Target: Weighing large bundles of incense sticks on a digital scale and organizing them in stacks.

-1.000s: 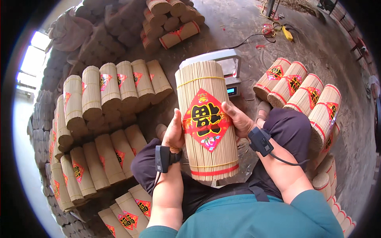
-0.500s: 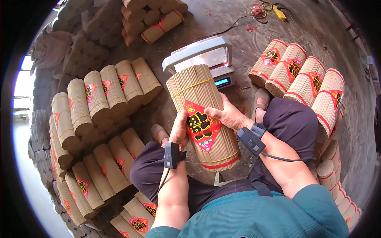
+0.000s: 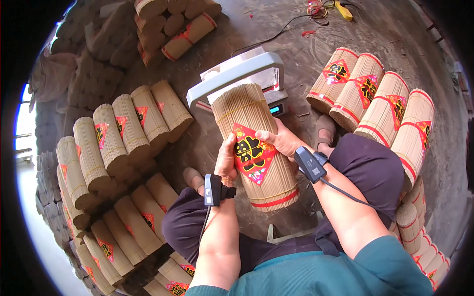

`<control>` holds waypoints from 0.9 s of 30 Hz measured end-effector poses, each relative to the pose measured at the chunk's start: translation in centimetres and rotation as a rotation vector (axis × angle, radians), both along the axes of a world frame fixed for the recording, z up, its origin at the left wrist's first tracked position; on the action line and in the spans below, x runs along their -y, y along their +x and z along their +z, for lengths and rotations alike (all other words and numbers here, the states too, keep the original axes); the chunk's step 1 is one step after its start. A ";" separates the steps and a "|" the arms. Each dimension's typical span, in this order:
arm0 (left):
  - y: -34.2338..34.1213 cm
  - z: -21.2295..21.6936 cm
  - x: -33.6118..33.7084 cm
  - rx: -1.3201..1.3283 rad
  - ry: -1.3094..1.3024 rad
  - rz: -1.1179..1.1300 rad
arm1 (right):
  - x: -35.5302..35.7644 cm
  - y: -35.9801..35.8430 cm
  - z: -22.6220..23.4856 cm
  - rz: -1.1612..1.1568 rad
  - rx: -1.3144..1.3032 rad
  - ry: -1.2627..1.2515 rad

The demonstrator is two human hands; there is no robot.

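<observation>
Between my two hands is a thick bundle of thin wooden sticks [image 3: 281, 180], tilted, its far end leaning toward the scale. It has a red diamond-shaped label with black and gold lettering, a thin yellow band near the far end and a red band near the close end. My left hand [image 3: 227, 159] is closed against its left side. My right hand [image 3: 284, 140] grips the right side, thumb lying on the label. Just beyond stands a digital scale [image 3: 276, 109] with a grey raised frame and a lit blue display, partly hidden by the bundle.
Rows of similar stick bundles [image 3: 133, 126] are stacked at left. More bundles with red bands [image 3: 368, 89] lean in a row at right, with others below them. Another pile [image 3: 190, 35] lies at the back. A dark cable [image 3: 276, 35] and a yellow object [image 3: 344, 11] lie on the floor.
The view has shifted slightly, and the scale and left stacks appear farther left. I still hold the bundle in both hands; the yellow band near its close end no longer shows.
</observation>
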State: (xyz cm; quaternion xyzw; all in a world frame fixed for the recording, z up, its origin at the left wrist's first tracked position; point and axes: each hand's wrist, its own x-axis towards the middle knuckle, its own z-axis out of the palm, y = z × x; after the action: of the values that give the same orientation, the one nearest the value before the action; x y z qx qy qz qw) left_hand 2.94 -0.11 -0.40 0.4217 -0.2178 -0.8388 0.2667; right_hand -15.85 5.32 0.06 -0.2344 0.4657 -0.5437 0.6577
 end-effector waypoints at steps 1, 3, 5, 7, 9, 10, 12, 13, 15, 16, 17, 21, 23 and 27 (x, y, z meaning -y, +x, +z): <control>-0.2 -0.1 0.4 0.035 -0.007 0.011 | 0.5 -0.2 -0.5 0.013 0.035 -0.006; -0.7 -0.2 1.2 0.036 -0.021 -0.006 | 1.5 -0.7 -1.4 0.007 0.026 0.010; -1.5 -0.4 1.9 0.057 -0.027 -0.004 | 2.2 -1.2 -2.3 0.006 0.029 0.049; -0.9 -1.0 2.7 0.067 -0.026 0.009 | 3.0 -1.0 -0.5 0.016 0.072 0.054; -1.1 -1.5 3.3 0.128 -0.050 -0.008 | 3.5 -1.3 0.2 0.055 0.121 0.046; -1.3 -1.5 3.5 0.127 -0.049 -0.010 | 3.6 -1.3 -0.5 0.054 0.121 0.047; -1.6 -1.2 3.6 0.162 -0.048 -0.020 | 3.6 -1.1 -1.8 -0.021 0.093 0.109; -1.7 -0.9 3.5 0.163 -0.046 -0.020 | 3.4 -1.1 -1.9 -0.021 0.094 0.112; -1.9 -0.3 3.1 0.128 0.022 -0.021 | 2.8 -1.1 -1.9 -0.013 0.134 0.141; -1.7 -0.6 2.8 0.112 0.000 -0.022 | 2.7 -0.8 -2.7 -0.029 0.128 0.144; -1.5 -0.9 2.6 0.093 -0.034 -0.050 | 2.4 -0.9 -3.0 -0.030 0.127 0.139; -0.8 -1.0 2.5 0.114 -0.015 -0.085 | 1.7 -0.5 -2.1 -0.038 0.107 0.192; -0.8 -0.9 2.7 0.137 0.003 -0.090 | 1.8 -0.5 -1.3 -0.019 0.158 0.177; -1.0 -0.5 2.6 0.145 -0.036 -0.105 | 1.9 -0.6 -0.8 -0.015 0.169 0.169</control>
State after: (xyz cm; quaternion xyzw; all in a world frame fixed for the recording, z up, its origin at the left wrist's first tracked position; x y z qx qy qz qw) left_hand 1.98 -2.72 -0.94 0.4643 -0.2735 -0.8150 0.2133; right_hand -16.46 3.40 -0.72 -0.1280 0.4543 -0.5253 0.7080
